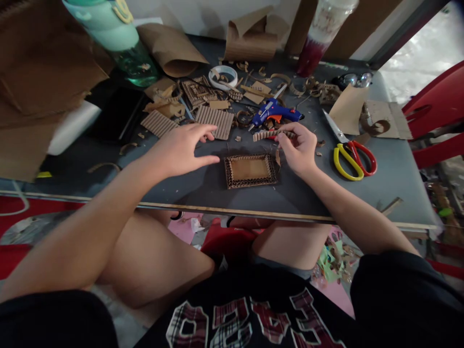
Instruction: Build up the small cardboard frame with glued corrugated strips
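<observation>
My right hand pinches a narrow strip of corrugated cardboard that points left from my fingers. Thumb and fingers apart, my left hand hovers over the table with nothing in it. Between the two hands lies a small rectangular cardboard frame, its raised border made of corrugated strips around a flat brown base. Just behind my left fingers is a square of corrugated cardboard. A blue glue gun rests on its side beyond my right hand.
Scissors with yellow and red handles lie to the right. Cardboard scraps and a white tape roll clutter the back. A green bottle and a cup of red drink stand there. The table's front edge runs above my lap.
</observation>
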Motion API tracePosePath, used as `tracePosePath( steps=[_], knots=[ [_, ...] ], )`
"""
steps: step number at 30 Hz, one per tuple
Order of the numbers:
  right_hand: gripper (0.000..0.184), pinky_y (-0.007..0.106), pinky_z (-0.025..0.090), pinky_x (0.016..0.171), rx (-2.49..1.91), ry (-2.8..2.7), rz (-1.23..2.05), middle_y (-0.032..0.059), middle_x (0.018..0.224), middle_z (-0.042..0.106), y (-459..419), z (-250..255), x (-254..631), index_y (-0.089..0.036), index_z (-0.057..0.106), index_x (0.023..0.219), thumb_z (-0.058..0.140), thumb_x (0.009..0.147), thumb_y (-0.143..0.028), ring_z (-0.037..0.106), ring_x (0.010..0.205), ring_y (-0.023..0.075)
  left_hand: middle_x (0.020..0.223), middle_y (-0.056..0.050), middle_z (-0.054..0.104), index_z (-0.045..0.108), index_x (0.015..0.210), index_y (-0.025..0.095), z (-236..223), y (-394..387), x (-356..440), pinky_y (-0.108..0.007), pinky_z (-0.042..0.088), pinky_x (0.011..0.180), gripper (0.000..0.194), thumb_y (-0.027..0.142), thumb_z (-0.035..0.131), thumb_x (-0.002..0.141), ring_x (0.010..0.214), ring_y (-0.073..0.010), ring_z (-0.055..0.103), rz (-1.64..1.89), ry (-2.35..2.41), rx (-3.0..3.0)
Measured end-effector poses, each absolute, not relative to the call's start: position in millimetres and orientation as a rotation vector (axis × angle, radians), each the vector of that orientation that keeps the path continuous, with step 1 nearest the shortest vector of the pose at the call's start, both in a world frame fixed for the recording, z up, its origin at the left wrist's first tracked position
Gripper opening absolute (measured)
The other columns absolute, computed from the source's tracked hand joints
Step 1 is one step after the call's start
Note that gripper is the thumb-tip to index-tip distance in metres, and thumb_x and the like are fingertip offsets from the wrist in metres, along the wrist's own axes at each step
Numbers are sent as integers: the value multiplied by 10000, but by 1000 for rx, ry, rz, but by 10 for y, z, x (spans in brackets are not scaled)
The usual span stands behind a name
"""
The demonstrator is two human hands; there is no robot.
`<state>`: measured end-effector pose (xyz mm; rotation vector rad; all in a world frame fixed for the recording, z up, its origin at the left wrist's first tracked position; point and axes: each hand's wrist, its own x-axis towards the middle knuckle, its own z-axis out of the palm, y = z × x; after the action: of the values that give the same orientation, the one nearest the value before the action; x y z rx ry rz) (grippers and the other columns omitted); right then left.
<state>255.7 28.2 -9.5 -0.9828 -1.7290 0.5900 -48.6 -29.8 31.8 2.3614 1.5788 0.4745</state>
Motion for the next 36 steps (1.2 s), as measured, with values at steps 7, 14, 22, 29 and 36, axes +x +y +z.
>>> tracePosePath(
  steps=[7,14,22,29,36],
  knots=[
    [247,404,595,822,-875,-1963,452,48,945,781,262,-39,2545,-259,790,953,631,921,-446,717,901,221,1278,-135,636,465,1464,204,182,-432,-247,-448,525,982,1059,757,780,618,1109,-320,647,320,1465,2312],
    [267,391,595,835,-804,-2032,437,49,943,780,258,-37,2523,-279,813,984,632,939,-470,728,882,206,1269,-118,658,610,1314,198,213,-376,-172,-411,540,942,646,606,717,824,1069,-262,661,672,1489,2320],
    [265,387,583,818,-810,-2095,460,46,928,765,230,-44,2519,-286,820,970,647,915,-479,714,870,205,959,-57,762,755,1002,203,188,-413,26,-340,545,794,290,428,578,957,869,-205,688,860,1540,2225],
    [182,388,572,803,-728,-2141,375,47,887,757,236,-50,2532,-250,813,885,677,877,-371,708,855,211,984,-67,757,782,984,192,112,-342,29,-335,544,826,298,414,590,941,890,-204,679,890,1544,2209],
    [168,419,547,822,-707,-2270,290,53,876,749,221,-56,2538,-241,806,868,648,864,-300,701,859,232,946,-49,756,805,970,196,29,-307,4,-304,526,823,226,351,661,890,875,-180,678,931,1520,2166]
  ],
)
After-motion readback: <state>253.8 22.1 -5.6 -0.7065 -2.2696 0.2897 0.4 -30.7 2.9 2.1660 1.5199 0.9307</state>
